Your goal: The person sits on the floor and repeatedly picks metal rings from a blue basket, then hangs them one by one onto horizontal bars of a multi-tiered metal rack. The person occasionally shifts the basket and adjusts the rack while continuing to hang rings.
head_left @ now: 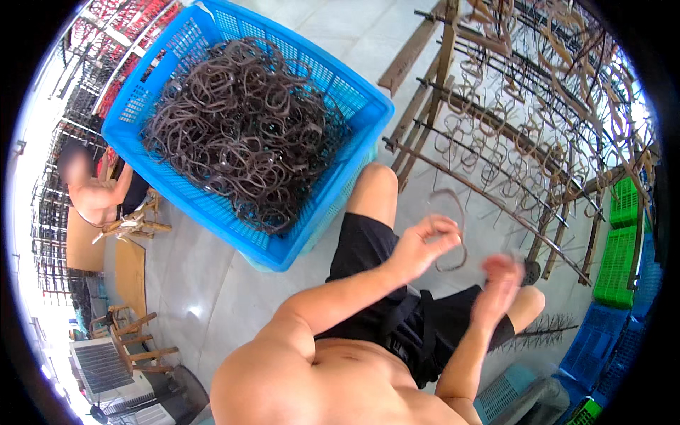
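My left hand point(425, 248) is closed in a pinch on a thin, dark brown curved band point(462, 225). The band is held up in front of my black shorts and arches to the right of the fingers. To its lower right is my right hand point(501, 282), apart from the band; its fingers are smeared by motion, so I cannot tell if they hold anything. At the upper left, a large blue plastic basket point(340, 71) contains a tangled heap of similar brown bands point(244, 127).
To the right stands a rack point(489, 127) with many thin rods, hung with looped bands. Green crates point(615, 262) and blue crates point(593, 343) line the right edge. A person point(99, 191) sits at far left. Wooden stools point(134, 340) and a white cooler-like unit point(110, 368) are at lower left.
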Demonstrator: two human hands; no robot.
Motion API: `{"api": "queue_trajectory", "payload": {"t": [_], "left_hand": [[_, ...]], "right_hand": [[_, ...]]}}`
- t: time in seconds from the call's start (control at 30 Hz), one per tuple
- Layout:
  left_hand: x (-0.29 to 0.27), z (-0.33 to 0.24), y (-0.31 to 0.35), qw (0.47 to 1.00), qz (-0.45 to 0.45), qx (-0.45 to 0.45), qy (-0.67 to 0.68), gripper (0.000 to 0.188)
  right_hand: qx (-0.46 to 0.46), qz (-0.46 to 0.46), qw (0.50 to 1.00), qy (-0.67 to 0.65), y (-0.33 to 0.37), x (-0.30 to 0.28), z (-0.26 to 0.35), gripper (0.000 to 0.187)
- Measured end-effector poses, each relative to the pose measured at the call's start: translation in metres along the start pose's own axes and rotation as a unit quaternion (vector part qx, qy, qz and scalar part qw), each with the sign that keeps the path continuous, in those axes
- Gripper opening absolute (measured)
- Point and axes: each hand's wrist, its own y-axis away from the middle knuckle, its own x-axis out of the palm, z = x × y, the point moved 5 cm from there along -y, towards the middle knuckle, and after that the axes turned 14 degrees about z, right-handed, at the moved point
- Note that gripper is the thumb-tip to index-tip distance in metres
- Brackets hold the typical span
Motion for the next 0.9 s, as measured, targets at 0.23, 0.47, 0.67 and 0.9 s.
{"api": "queue_trajectory", "payload": {"t": [0.23,0.47,0.67,0.9], "left_hand": [[-0.049,-0.044,-0.008,0.972,0.066,0.045,-0.221,0.019],[-0.293,-0.094,-0.025,0.559,-0.278,-0.213,-0.752,0.044],[-0.339,-0.061,-0.034,0.527,-0.248,-0.352,-0.733,0.037],[-0.34,-0.065,-0.038,0.478,-0.214,-0.452,-0.721,0.027]], "right_hand": [[0.07,0.083,0.97,-0.219,-0.02,0.069,0.018,0.019],[0.081,-0.169,0.968,-0.168,-0.014,-0.141,-0.069,0.019],[0.071,-0.383,0.919,-0.066,0.02,-0.263,-0.057,0.023],[0.068,-0.44,0.895,-0.03,0.027,-0.316,-0.086,0.032]]}}
